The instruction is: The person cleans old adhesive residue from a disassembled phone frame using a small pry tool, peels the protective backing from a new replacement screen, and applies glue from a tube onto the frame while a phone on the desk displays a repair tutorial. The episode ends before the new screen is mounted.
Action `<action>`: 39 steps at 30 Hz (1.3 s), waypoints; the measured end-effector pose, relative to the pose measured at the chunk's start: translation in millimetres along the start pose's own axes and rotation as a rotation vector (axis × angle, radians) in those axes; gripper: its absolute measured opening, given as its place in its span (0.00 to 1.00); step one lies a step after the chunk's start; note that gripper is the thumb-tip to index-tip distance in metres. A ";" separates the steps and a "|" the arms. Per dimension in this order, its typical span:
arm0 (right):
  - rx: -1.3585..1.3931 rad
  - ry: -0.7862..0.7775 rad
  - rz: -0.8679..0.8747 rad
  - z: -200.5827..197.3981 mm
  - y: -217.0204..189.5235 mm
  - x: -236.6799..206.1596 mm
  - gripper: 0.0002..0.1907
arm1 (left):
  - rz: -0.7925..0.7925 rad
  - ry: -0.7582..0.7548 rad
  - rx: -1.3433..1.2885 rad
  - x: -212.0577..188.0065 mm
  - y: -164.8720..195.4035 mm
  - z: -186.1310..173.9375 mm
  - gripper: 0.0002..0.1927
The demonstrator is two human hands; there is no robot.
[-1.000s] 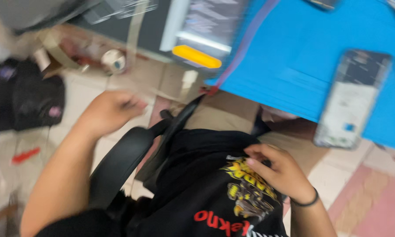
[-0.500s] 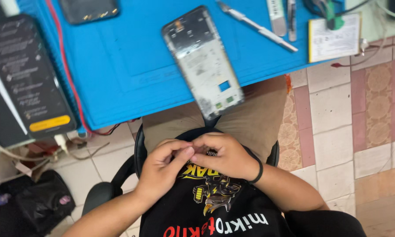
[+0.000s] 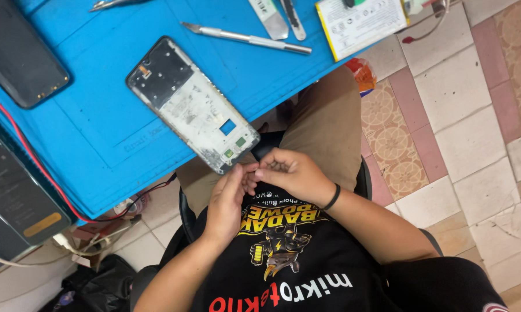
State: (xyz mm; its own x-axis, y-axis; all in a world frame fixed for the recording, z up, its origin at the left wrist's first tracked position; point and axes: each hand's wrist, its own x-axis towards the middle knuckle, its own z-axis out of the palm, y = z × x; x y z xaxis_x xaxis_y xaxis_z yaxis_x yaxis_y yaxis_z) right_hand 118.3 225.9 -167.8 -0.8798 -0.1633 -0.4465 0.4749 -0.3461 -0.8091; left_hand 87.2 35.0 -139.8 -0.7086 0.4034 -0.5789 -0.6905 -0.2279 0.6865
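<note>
This looks like a small phone-repair workshop. A blue work mat [image 3: 98, 110] covers the worktop, and a stripped phone frame [image 3: 194, 104] lies at its middle, innards bared. Beyond the frame rests a craft knife [image 3: 246, 38], with a flat phone battery [image 3: 361, 23] just past the blade's far end. Left of the frame sits a dark phone [image 3: 20, 55]. Below the mat's near edge, loose cables [image 3: 98, 222] trail over what seems a tiled floor [image 3: 474, 115].
</note>
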 end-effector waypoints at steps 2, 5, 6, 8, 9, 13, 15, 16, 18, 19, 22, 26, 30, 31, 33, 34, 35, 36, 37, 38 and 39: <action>-0.012 0.028 -0.021 -4.1 2.4 4.2 0.06 | -0.018 -0.004 -0.010 5.8 3.1 5.0 0.23; -0.040 0.174 -0.041 -9.3 -2.1 16.6 0.04 | -0.014 0.050 0.072 16.3 8.4 12.8 0.21; -0.007 0.252 -0.048 -10.4 -6.4 24.6 0.04 | -0.019 0.097 0.105 20.2 9.7 15.1 0.21; 0.054 0.411 -0.062 -11.1 -19.2 46.2 0.03 | -0.033 0.186 0.168 26.3 11.0 19.3 0.23; 0.108 0.446 -0.107 -9.7 -26.8 57.7 0.04 | -0.047 0.166 0.195 28.5 11.4 20.6 0.24; 0.288 0.619 -0.101 4.2 -57.8 93.0 0.05 | -0.090 0.080 0.347 28.8 13.3 22.9 0.25; 0.335 0.682 -0.022 11.0 -68.2 103.2 0.04 | -0.091 0.065 0.384 28.3 16.2 22.5 0.23; 0.345 0.692 0.012 12.4 -71.9 107.6 0.05 | -0.088 0.075 0.368 28.2 17.7 22.0 0.23; 0.263 0.699 -0.015 13.3 -74.1 116.6 0.07 | -0.085 0.084 0.330 28.7 20.1 20.4 0.22; 0.170 0.694 -0.076 12.6 -73.5 122.3 0.08 | -0.085 0.084 0.306 29.2 21.1 19.4 0.22; -0.506 0.746 -0.333 6.9 -64.5 131.7 0.10 | -0.072 0.078 0.322 29.5 21.8 14.6 0.21; -0.117 0.671 -0.304 -4.9 -48.0 134.3 0.14 | -0.092 0.077 0.305 31.5 15.7 2.5 0.19; 0.004 0.675 -0.073 -9.7 -38.7 113.4 0.13 | -0.093 0.084 0.401 30.4 6.5 -6.4 0.14; -0.023 0.672 -0.003 -9.3 -40.7 105.0 0.13 | -0.061 0.062 0.392 27.5 6.7 -7.7 0.13; -0.085 0.569 0.005 -4.7 -54.4 80.8 0.13 | 0.052 -0.042 0.452 18.3 13.8 -8.4 0.11; -0.117 0.465 -0.054 -1.1 -65.3 64.8 0.12 | 0.131 -0.119 0.521 9.3 21.4 -8.9 0.11; -0.247 0.433 -0.075 2.5 -79.5 46.8 0.12 | 0.210 -0.192 0.591 -0.3 32.2 -9.5 0.12; -0.376 0.402 -0.095 7.8 -94.8 30.0 0.14 | 0.251 -0.287 0.630 -9.0 45.4 -10.0 0.17; -0.622 0.434 -0.213 15.3 -109.9 14.0 0.11 | 0.289 -0.383 0.668 -18.7 60.2 -10.5 0.22; -0.863 0.463 -0.336 22.4 -126.4 0.1 0.09 | 0.325 -0.480 0.709 -28.4 75.2 -9.6 0.27; -0.922 0.409 -0.447 29.3 -142.5 -6.7 0.07 | 0.395 -0.483 0.713 -36.9 89.5 -6.8 0.20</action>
State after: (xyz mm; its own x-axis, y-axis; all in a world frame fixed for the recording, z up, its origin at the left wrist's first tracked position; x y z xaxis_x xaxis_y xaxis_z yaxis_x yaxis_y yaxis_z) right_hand 55.9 249.2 -38.3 -0.9833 0.1817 0.0026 0.0999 0.5524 -0.8276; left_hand 50.6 -6.3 -60.0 -0.6251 0.7724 -0.1123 -0.0494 0.1045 0.9933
